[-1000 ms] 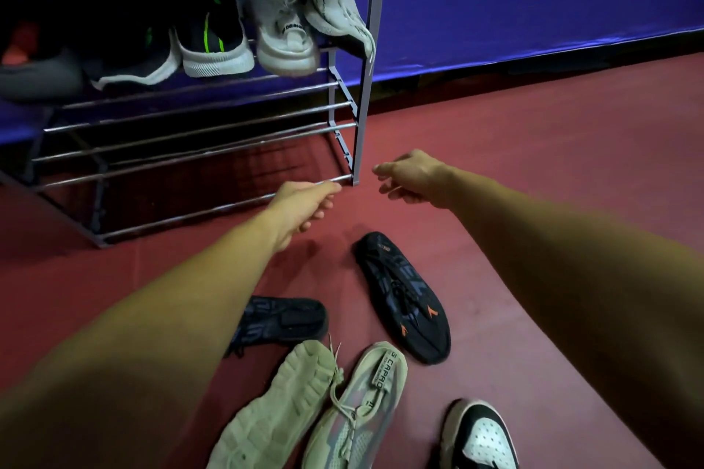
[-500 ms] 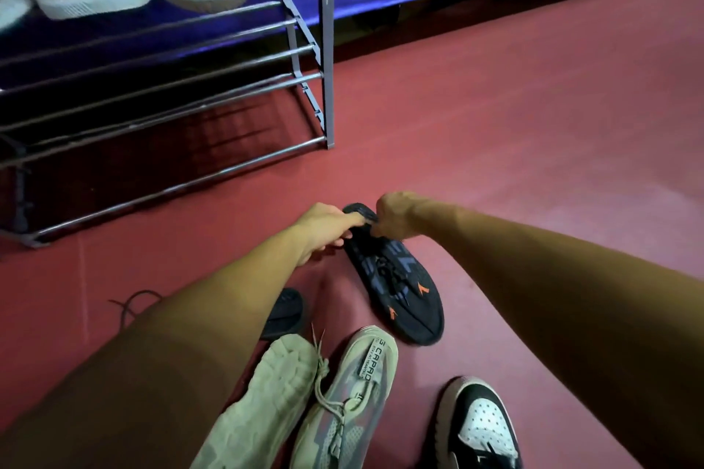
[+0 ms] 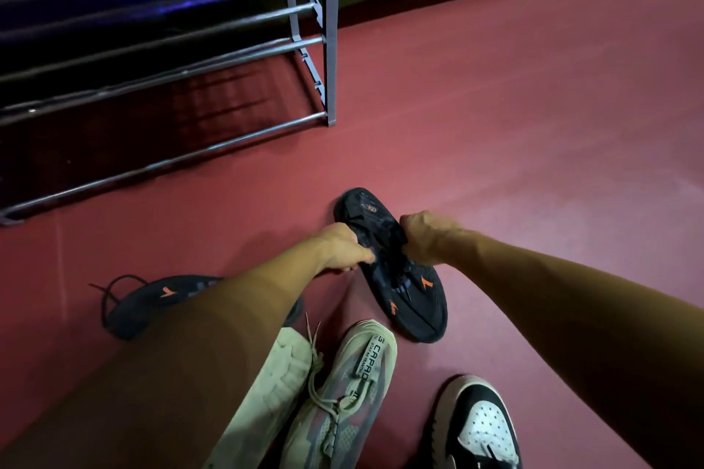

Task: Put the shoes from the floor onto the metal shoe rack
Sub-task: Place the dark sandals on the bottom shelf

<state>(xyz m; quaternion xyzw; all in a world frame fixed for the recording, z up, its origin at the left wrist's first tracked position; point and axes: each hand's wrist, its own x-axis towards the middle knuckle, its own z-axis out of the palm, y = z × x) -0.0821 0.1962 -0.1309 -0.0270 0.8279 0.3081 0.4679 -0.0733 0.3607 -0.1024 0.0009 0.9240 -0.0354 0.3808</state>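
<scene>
Gripping the black fabric shoe with orange marks (image 3: 407,297) around its laced middle, left hand (image 3: 344,247) and right hand (image 3: 423,236) hold something probably light and floppy, grey metal shoe rack (image 3: 329,49) at eleven o'clock.

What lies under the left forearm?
A second black shoe with an orange mark lies on the red floor, its lace loose. The forearm hides much of it, and also one side of the upturned pale shoe.
</scene>
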